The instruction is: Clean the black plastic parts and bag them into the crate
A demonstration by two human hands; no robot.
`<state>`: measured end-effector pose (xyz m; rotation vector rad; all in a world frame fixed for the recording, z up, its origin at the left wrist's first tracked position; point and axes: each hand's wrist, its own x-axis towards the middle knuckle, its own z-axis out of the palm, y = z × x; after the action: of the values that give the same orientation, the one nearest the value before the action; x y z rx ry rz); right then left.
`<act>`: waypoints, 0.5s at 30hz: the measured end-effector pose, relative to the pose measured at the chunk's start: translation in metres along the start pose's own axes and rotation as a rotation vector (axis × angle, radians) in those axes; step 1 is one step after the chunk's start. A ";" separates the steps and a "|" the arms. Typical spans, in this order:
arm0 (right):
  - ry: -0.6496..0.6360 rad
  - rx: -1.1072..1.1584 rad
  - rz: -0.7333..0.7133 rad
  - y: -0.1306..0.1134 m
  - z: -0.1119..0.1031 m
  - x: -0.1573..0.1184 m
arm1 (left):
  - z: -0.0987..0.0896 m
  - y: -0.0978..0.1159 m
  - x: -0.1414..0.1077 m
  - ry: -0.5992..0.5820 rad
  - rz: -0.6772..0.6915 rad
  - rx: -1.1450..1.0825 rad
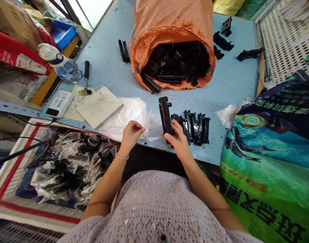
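The right hand (179, 141) has its grip shut on a black plastic bracket (165, 114); the left hand's (131, 136) grip pinches narrow, just beside a white plastic bag (126, 118).

Item one, the black moulded plastic part (165, 116) in my grip: matt, smooth-faced, with more of the same filling the orange woven sack (154, 40), which is coarse and frayed at the mouth. Item two, the thin white plastic film (122, 118) at my fingers: crinkled, faintly glossy. Item three, my blue speckled worktop (106, 64): smooth, low sheen.
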<state>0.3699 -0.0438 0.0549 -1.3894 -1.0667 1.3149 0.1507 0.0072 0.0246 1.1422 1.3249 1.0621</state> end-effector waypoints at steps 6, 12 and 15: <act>-0.251 0.393 0.257 -0.005 0.019 0.004 | 0.017 0.000 -0.006 -0.043 0.022 -0.095; -0.181 0.562 0.359 0.009 0.015 0.020 | -0.005 -0.001 -0.005 -0.054 0.250 0.350; -0.144 0.507 0.324 0.003 0.003 0.013 | -0.009 -0.001 -0.001 -0.123 0.334 0.546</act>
<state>0.3674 -0.0318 0.0489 -1.1172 -0.5456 1.7948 0.1418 0.0062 0.0248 1.8559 1.3967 0.8602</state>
